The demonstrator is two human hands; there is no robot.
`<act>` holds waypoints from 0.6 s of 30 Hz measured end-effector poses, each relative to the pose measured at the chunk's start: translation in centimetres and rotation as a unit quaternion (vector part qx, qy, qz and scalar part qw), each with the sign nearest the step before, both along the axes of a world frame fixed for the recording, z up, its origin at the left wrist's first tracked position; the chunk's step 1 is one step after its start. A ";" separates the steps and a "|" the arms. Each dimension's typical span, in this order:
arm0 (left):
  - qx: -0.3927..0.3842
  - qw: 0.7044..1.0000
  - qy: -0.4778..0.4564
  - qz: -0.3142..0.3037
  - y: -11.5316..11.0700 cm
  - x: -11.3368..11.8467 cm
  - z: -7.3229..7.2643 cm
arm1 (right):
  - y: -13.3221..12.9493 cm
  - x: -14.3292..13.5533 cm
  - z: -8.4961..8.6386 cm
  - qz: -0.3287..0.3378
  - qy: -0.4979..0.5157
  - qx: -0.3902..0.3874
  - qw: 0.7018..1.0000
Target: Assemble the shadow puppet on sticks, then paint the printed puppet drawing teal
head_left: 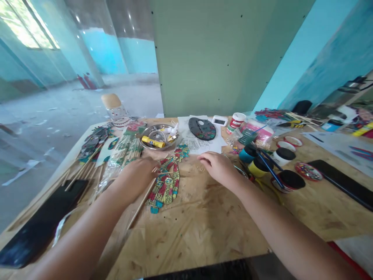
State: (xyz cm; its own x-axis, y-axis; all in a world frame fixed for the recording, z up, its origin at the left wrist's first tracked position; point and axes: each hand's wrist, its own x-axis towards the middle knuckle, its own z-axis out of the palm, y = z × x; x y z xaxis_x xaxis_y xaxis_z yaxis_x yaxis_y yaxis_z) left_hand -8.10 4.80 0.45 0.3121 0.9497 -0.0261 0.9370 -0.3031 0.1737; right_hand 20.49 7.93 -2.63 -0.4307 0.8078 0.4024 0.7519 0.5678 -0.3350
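Note:
A flat painted puppet (168, 187) in yellow, red and teal lies on the wooden table, its jointed pieces spread downwards. My left hand (140, 173) is closed over its left edge, fingers curled and partly hidden. From beneath that hand a thin wooden stick (142, 204) slants towards the table's front. To the right of the puppet and apart from it, my right hand (218, 168) hovers low over the table. Its fingers are bent in with the thumb against them; whatever they may hold is too small to make out.
Behind the puppet stands a metal tray (159, 146) holding a yellow glue tube (153, 141). A dark oval disc (202, 129) lies on printed paper. Paint jars (260, 166) with brushes crowd the right. Plastic-wrapped pieces (125, 149), sticks and a black phone-like slab (43, 225) fill the left.

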 end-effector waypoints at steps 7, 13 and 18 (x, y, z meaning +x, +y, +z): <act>-0.007 1.000 0.011 0.024 -0.3 -1.0 -1.5 | 0.1 1.2 -0.9 -0.012 0.055 0.004 0.998; 0.046 0.987 -0.044 0.150 -0.3 -1.6 -0.3 | -0.3 1.0 -0.4 -0.017 0.071 0.009 0.997; 0.085 0.978 -0.059 0.180 -0.3 -1.3 -0.4 | 0.4 1.7 -0.1 -0.057 0.056 0.018 0.997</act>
State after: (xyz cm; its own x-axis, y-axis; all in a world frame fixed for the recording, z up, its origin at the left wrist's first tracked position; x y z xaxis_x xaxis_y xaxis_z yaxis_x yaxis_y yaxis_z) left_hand -9.39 4.53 0.01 -0.0524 0.9862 0.1569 0.9647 0.0093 0.2633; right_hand 22.24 8.37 -2.68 -0.2883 0.8328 0.4726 0.7712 0.4945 -0.4009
